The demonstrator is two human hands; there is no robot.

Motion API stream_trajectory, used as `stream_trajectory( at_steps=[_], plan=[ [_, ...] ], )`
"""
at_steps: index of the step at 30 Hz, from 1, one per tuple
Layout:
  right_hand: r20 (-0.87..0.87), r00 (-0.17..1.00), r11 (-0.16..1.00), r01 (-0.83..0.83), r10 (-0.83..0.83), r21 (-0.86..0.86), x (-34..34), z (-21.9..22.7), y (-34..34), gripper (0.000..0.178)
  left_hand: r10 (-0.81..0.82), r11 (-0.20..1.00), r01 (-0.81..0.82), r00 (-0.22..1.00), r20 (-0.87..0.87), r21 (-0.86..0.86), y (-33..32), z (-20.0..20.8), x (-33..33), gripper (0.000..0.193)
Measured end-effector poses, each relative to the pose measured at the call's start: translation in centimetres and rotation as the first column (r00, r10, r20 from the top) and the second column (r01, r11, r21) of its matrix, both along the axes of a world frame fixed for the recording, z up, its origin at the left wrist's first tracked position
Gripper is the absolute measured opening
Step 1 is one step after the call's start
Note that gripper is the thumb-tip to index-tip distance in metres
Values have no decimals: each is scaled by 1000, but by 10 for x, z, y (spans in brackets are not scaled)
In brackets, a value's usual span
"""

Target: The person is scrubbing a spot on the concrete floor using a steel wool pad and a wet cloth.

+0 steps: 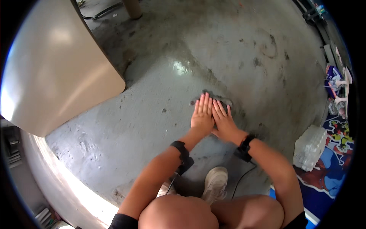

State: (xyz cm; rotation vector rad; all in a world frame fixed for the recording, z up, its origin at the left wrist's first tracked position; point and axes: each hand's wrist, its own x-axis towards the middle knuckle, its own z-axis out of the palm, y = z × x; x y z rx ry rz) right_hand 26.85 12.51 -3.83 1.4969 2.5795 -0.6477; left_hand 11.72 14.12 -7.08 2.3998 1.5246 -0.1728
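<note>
My left hand [203, 114] and my right hand [225, 123] lie flat, side by side, low over the grey floor [152, 133] in front of my feet. Their fingers are stretched out and point away from me, and the inner edges of the hands touch. A dark grey patch [228, 102] shows around the fingertips. Whether it is a thin cloth or a stain on the floor I cannot tell, as the hands cover most of it. Neither hand grips anything. Each wrist wears a black strap with a small box, the left band [183, 154] and the right band [244, 148].
A beige tabletop [68, 72] juts in at the left, with a table leg [132, 8] behind it. To the right stand a clear plastic-wrapped pack [309, 148] and a colourful printed panel [331, 164]. My light shoe [215, 181] is close below the hands. Dark smudges mark the floor.
</note>
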Motion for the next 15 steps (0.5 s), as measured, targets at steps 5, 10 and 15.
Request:
stream_trajectory(
  at_steps=[5,10,15],
  plan=[
    [33,980,980,-197,195,36,-73,2,33,103,132,984,-146,981,-140,-100,10,18,-78,76],
    [-101,892,886,-413,440,209,-185,-18,38,98,381,921,-388,914,-137,-29,-33,-1,-204,79],
    [-39,782,776,-609,622,166,-254,-14,-5,96,556,830,-556,831,-3,-46,-118,2,-271,84]
  ],
)
